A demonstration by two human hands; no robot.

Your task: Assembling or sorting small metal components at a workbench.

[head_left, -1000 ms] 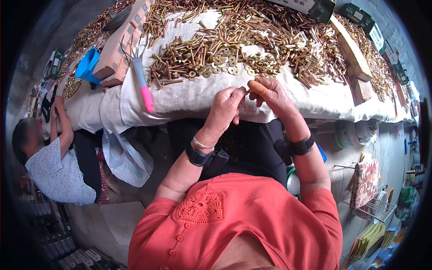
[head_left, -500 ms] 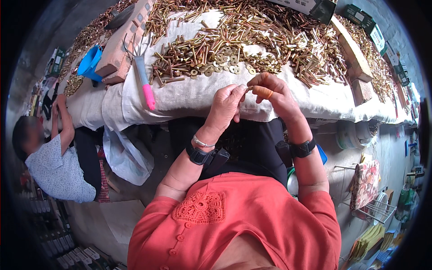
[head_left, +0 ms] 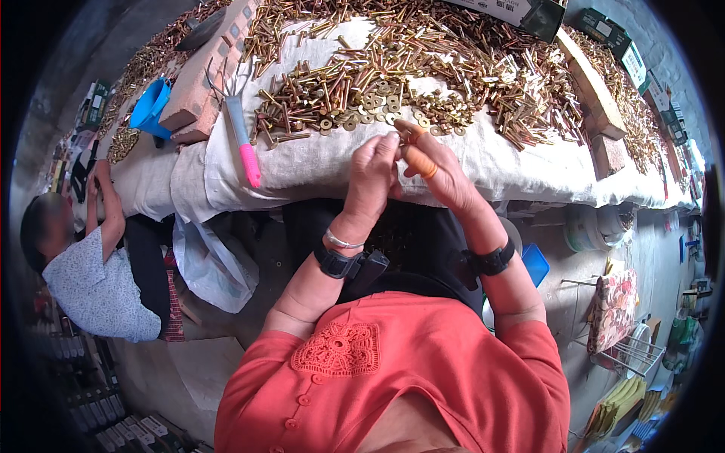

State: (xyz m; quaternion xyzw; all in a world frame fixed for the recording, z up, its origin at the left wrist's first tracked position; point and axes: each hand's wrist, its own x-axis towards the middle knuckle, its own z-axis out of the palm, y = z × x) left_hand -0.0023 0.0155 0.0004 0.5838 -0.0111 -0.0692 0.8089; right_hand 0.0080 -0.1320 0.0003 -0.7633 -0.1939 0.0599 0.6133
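Observation:
My left hand point(head_left: 371, 175) is closed, thumb and fingers pinched at the table's front edge. What it holds, if anything, is hidden. My right hand point(head_left: 442, 172), with orange covers on its fingers, meets the left one. Its fingers are curled, and whatever is in them is too small to name. Just beyond the fingertips lie flat brass-coloured washers point(head_left: 393, 103). Behind and around these spreads a large heap of gold and coppery bolts point(head_left: 332, 87) on a white cloth point(head_left: 302, 170).
A hand rake point(head_left: 240, 140) with a pink handle lies left, beside stacked bricks point(head_left: 198, 98) and a blue cup point(head_left: 151, 107). More bricks point(head_left: 593, 87) border the heap on the right. A carton point(head_left: 521, 15) stands far back. Another person point(head_left: 106, 279) sits at left.
My right hand has moved left and turned, closing in against the left hand. The small metal piece seen between the fingertips before is now hidden. My left hand has barely shifted.

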